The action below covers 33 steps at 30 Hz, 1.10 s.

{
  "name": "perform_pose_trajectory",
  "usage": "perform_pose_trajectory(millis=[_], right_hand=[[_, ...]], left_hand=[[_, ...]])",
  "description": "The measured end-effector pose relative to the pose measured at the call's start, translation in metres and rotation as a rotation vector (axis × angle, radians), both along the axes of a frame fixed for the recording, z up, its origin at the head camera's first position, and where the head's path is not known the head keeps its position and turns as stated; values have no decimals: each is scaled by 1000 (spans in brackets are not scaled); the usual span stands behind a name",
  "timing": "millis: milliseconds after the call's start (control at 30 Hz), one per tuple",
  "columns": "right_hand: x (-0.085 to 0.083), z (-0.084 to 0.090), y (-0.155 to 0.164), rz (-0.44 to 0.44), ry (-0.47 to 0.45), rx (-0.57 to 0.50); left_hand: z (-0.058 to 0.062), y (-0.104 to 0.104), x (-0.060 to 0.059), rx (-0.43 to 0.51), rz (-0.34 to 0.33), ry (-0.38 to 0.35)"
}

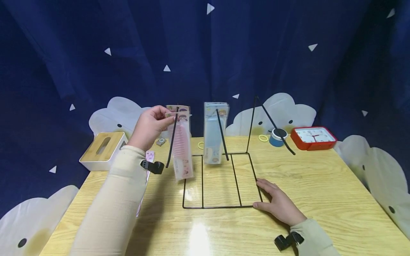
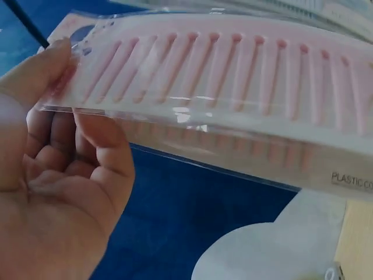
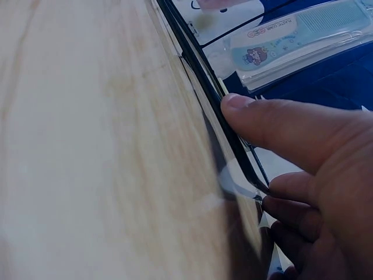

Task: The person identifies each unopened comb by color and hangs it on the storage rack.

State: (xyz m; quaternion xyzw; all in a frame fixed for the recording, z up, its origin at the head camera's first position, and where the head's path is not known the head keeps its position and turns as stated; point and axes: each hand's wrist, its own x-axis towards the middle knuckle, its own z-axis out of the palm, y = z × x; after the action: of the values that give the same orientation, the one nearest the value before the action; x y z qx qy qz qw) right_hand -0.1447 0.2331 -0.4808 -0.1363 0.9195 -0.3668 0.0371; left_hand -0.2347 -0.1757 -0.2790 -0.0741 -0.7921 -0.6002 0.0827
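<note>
A black wire rack (image 1: 221, 207) with three hanging arms stands on the table. At its left arm, my left hand (image 1: 150, 124) pinches the top of a clear-packaged pink comb (image 1: 182, 145) between thumb and fingers. The left wrist view shows this pink comb (image 2: 233, 76) close up, with another pink pack behind it. Whether the rack's arm passes through the held pack's hole, I cannot tell. Several packaged blue combs (image 1: 213, 133) hang from the middle arm. My right hand (image 1: 282, 206) touches the base near its front right corner, thumb by the front bar (image 3: 204, 87).
Behind the left forearm is a white box with a wooden lid (image 1: 101, 146); a pink patterned pack (image 1: 149, 155) lies partly hidden beside the arm. A red clock (image 1: 314, 138), a blue jar (image 1: 277, 138) and a yellow ring (image 1: 263, 138) are at the back right.
</note>
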Motion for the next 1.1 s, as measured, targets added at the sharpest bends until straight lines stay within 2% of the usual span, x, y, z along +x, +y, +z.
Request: perform_pose_trajectory(millis=[100, 167, 233, 300, 400, 500, 633, 700, 767, 867, 1033, 1100], right_hand=[[0, 0, 0, -3, -3, 5], [0, 1, 1, -6, -6, 7], [0, 1, 1, -10, -9, 8], [0, 0, 1, -14, -7, 13], [3, -1, 1, -22, -6, 16], [5, -2, 1, -26, -10, 20], [7, -3, -1, -27, -7, 21], [6, -3, -1, -27, -4, 25], [5, -3, -2, -24, -2, 28], [2, -2, -2, -21, 3, 27], [0, 0, -2, -25, 3, 32], [0, 0, -2, -26, 1, 32]], left_hand=[[4, 1, -10, -22, 33, 1], [4, -1, -13, -42, 44, 12], [1, -6, -13, -74, 39, 16], [-8, -14, -12, -135, 33, 10], [-36, -34, -12, -255, 43, -28], [-79, -59, -17, -367, 85, -94], [-134, -88, -21, -490, 127, -242], [-154, -98, -22, -566, 126, -312], [-168, -106, -22, -628, 123, -355], [-177, -110, -22, -694, 102, -379], [-173, -101, -16, -699, 46, -428], [-173, -97, -14, -709, 37, -421]])
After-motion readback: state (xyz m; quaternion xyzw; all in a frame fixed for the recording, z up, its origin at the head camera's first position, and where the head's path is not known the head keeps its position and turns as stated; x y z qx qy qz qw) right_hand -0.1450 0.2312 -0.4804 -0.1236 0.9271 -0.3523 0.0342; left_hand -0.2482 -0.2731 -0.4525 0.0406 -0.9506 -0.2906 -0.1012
